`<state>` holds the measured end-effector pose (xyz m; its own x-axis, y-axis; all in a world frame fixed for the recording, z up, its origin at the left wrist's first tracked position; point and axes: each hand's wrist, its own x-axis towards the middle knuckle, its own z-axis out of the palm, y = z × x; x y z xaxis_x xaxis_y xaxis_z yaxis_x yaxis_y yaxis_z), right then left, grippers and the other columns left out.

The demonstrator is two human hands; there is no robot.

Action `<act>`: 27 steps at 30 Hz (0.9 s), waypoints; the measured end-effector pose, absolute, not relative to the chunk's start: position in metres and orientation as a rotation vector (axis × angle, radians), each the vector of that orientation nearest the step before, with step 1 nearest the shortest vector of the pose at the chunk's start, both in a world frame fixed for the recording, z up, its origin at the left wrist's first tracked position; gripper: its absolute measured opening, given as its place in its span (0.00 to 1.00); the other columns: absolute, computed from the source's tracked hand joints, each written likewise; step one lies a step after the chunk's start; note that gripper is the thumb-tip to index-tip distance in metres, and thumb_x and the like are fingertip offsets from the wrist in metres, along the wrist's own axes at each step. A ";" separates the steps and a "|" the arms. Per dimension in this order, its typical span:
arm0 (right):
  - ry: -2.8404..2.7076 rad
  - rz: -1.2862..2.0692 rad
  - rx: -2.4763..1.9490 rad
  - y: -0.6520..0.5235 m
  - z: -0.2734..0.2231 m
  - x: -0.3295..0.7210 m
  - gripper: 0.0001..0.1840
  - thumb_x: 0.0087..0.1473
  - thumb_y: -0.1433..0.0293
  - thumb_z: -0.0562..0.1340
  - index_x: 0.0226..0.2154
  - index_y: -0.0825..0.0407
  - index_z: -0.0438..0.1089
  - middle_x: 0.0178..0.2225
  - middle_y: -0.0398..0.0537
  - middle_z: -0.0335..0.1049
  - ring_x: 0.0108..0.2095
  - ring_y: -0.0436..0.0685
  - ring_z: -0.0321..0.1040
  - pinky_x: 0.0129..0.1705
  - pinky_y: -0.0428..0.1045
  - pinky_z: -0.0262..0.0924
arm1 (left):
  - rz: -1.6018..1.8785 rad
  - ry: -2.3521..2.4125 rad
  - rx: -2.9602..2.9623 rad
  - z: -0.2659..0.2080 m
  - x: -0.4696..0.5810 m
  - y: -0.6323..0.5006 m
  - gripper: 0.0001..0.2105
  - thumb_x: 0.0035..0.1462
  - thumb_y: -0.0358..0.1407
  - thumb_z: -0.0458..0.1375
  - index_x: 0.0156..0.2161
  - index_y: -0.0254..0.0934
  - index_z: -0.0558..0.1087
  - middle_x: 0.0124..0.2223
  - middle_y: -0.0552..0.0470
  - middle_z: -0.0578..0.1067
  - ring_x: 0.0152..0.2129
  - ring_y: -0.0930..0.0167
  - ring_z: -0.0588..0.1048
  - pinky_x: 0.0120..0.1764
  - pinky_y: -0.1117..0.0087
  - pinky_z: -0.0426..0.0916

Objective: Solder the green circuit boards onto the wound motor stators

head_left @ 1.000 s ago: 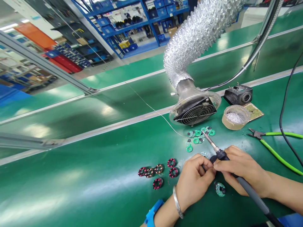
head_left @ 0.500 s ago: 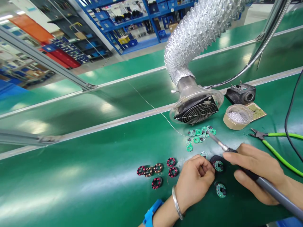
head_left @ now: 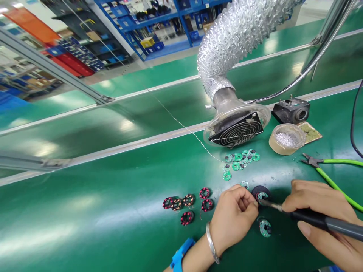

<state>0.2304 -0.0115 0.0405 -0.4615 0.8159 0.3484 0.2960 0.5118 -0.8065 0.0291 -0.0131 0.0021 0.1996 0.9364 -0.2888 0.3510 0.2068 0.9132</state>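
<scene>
My right hand (head_left: 326,215) grips a soldering iron (head_left: 314,220) like a pen. Its tip reaches the near-left edge of a small round green circuit board (head_left: 261,196) on a round black base (head_left: 258,190). My left hand (head_left: 235,215) is pinched closed at the left of that board; whatever its fingertips hold is hidden. Another round board (head_left: 265,228) lies just nearer to me, and one more (head_left: 244,184) sits beyond my left fingers. Left of that hand stand several wound ring coils (head_left: 207,205), some red and black, some copper-coloured.
Loose green boards (head_left: 236,166) lie below a fume extractor (head_left: 239,130) on a foil duct. A tub of solder bits (head_left: 286,139), a sponge (head_left: 309,133), a black iron holder (head_left: 292,111) and green-handled cutters (head_left: 313,160) occupy the right. Thin wire (head_left: 184,126) crosses the bench.
My right hand has brought the soldering iron down and nearer, from above the loose boards to the board on the black base. My left hand has stayed in place.
</scene>
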 end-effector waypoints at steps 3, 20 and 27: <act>-2.006 0.905 -0.890 -0.012 0.039 0.231 0.09 0.52 0.75 0.53 0.35 0.51 0.66 0.21 0.41 0.58 0.21 0.51 0.57 0.25 0.49 0.48 | 0.667 1.361 1.358 0.002 0.030 -0.013 0.05 0.47 0.27 0.53 0.24 0.34 0.70 0.24 0.56 0.66 0.15 0.79 0.63 0.18 0.77 0.57; -2.018 0.777 -0.861 -0.010 0.041 0.244 0.15 0.53 0.76 0.54 0.43 0.49 0.67 0.23 0.45 0.64 0.23 0.55 0.64 0.23 0.51 0.57 | 0.672 1.382 1.357 -0.001 0.030 -0.012 0.05 0.47 0.26 0.54 0.23 0.34 0.69 0.24 0.57 0.65 0.16 0.79 0.62 0.18 0.78 0.56; -2.173 0.519 -0.880 0.001 0.019 0.230 0.19 0.58 0.77 0.57 0.52 0.51 0.64 0.30 0.45 0.71 0.26 0.52 0.65 0.29 0.48 0.61 | 0.675 1.353 1.370 0.000 0.028 -0.013 0.05 0.49 0.26 0.54 0.25 0.34 0.69 0.24 0.57 0.65 0.14 0.80 0.62 0.18 0.78 0.57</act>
